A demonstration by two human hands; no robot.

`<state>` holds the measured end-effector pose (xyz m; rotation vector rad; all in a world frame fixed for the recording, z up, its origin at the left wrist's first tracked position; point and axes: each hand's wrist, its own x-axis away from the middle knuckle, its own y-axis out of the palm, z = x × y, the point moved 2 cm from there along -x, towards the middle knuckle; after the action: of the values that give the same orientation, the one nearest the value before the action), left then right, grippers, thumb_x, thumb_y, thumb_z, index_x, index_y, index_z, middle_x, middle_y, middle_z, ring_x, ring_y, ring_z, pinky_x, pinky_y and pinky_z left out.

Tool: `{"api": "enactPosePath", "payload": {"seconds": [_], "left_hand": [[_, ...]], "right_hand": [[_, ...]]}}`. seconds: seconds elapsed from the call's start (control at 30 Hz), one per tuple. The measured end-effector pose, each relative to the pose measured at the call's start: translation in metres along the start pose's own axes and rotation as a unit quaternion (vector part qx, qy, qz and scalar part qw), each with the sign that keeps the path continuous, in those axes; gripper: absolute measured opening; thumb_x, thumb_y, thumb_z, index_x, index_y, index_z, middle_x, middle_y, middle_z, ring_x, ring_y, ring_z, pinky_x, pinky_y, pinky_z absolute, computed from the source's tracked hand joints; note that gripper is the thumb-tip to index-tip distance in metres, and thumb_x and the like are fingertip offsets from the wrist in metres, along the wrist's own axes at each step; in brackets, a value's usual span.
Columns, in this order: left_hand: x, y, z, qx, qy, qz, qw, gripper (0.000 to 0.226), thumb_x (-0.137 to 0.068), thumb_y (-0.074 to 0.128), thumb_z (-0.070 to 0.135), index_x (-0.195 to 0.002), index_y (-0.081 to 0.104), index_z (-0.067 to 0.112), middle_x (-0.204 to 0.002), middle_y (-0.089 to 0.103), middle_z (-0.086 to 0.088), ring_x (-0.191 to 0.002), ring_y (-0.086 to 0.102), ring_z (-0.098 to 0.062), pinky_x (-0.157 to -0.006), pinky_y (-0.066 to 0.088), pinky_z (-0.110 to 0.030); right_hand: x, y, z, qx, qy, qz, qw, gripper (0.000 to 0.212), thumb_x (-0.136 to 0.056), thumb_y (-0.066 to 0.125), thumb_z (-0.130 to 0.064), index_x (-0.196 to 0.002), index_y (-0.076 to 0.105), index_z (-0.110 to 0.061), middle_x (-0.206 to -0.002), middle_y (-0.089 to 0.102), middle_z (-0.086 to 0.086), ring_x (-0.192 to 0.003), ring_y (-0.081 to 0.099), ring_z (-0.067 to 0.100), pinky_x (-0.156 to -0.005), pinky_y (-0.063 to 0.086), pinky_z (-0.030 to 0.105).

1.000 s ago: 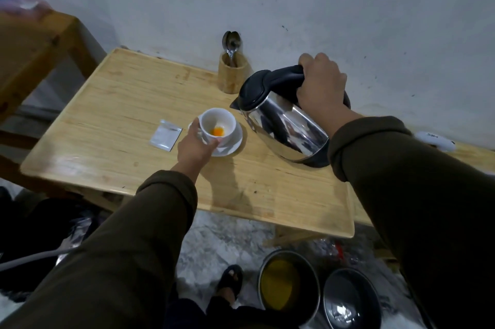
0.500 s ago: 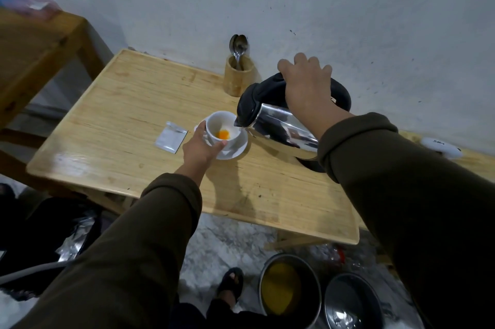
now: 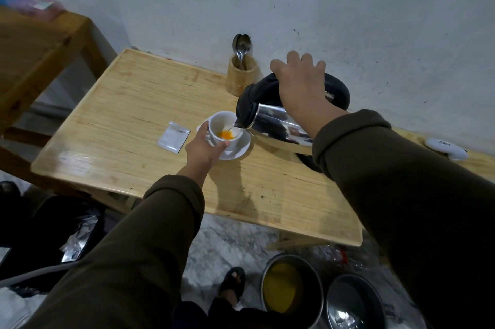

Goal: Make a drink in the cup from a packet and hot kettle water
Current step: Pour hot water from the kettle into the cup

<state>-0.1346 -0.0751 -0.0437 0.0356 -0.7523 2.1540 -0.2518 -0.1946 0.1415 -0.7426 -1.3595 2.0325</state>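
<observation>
Tipping the kettle (image 3: pixel 278 125) with my right hand (image 3: pixel 300 87), I had its fingers wrapped tight around the black handle on top, and the spout hung right over the far-right rim of the cup (image 3: pixel 223 127). My left hand (image 3: pixel 203 150) steadied that cup from the near-left side, thumb and fingers pressed against its wall as it sat on the saucer (image 3: pixel 238 150). A thin stream looked to be just landing on the orange powder at the bottom, though it was too fine for me to be sure.

What counted for the pour was this: the cup lay left of and below the kettle, the kettle's long axis sloped from the handle at far right down to the spout at near left, and the spout stood just inside the rim. I judged that more tilt would need to come from the right wrist, while the left hand, the one already on the cup, only had to hold it steady.

Counting up: one cup, one saucer, one kettle, and one opened packet (image 3: pixel 174 137) lying flat on the table (image 3: pixel 134 103) just left of the saucer. Two spoons (image 3: pixel 242 45) stood in one wooden holder (image 3: pixel 241 78) at the far edge by the wall, well apart from either hand.
</observation>
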Motion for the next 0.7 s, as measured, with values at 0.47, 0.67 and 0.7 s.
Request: {"api": "enactPosePath", "payload": {"seconds": [0.47, 0.67, 0.7], "left_hand": [[-0.0010, -0.0004, 0.0002, 0.005, -0.020, -0.004, 1.000, 0.074, -0.079, 0.072, 0.037, -0.142, 0.037, 0.024, -0.132, 0.058, -0.007, -0.125, 0.052, -0.027, -0.101, 0.044, -0.037], [-0.0003, 0.0003, 0.0019, 0.005, -0.015, -0.005, 1.000, 0.073, -0.080, 0.072, 0.035, -0.142, 0.037, 0.023, -0.133, 0.056, -0.008, -0.123, 0.053, -0.028, -0.098, 0.045, -0.037], [-0.0007, 0.0001, 0.0017, 0.004, -0.016, -0.004, 1.000, 0.073, -0.079, 0.072, 0.036, -0.142, 0.036, 0.023, -0.133, 0.057, -0.008, -0.123, 0.054, -0.028, -0.099, 0.045, -0.038]], "right_hand": [[-0.0040, -0.0047, -0.0017, 0.018, 0.007, -0.006, 1.000, 0.032, -0.090, 0.051, -0.006, -0.120, 0.047, -0.013, -0.118, 0.048, 0.016, -0.109, 0.048, 0.034, -0.092, 0.039, 0.046], [-0.0033, -0.0063, -0.0026, 0.021, 0.009, -0.012, 1.000, 0.033, -0.090, 0.051, -0.008, -0.122, 0.047, -0.013, -0.120, 0.048, 0.016, -0.111, 0.048, 0.035, -0.094, 0.039, 0.048], [-0.0034, -0.0066, -0.0026, 0.022, 0.009, -0.012, 1.000, 0.032, -0.090, 0.050, -0.007, -0.122, 0.047, -0.012, -0.120, 0.048, 0.017, -0.111, 0.048, 0.035, -0.094, 0.039, 0.048]]}}
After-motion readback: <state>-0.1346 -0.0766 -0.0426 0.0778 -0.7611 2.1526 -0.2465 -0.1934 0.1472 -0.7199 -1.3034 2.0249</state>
